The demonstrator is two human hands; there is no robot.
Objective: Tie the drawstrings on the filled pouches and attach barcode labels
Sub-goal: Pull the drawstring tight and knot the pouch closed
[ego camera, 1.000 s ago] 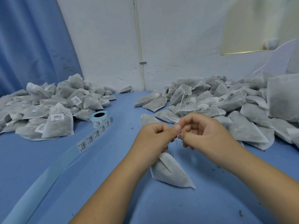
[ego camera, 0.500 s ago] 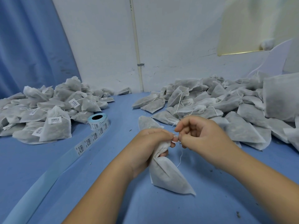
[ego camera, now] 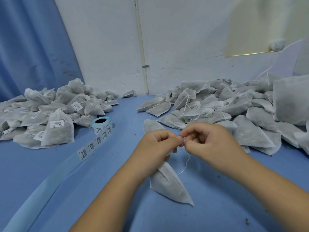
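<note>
- Left hand (ego camera: 158,144): fingers curled round the neck of the pouch (ego camera: 168,183), knuckles up.
- Right hand (ego camera: 205,141): fingers curled, thumb and forefinger pinching the drawstring (ego camera: 185,164).
- Forearms: bare, converging from the lower edge; the two hands' fingertips touch.

Views: one, a wide-angle camera worn on the head.
Facing: forward and down over the blue surface (ego camera: 50,164), toward the white wall (ego camera: 184,39).
Nearness: close; both forearms enter from the bottom edge, left hand (ego camera: 157,144) and right hand (ego camera: 209,141) just below centre.
Left edge: blue curtain (ego camera: 30,47).
Right edge: heaped pouches (ego camera: 234,106).
Top: wall pipe (ego camera: 142,47) near mid-frame, leaning.
</note>
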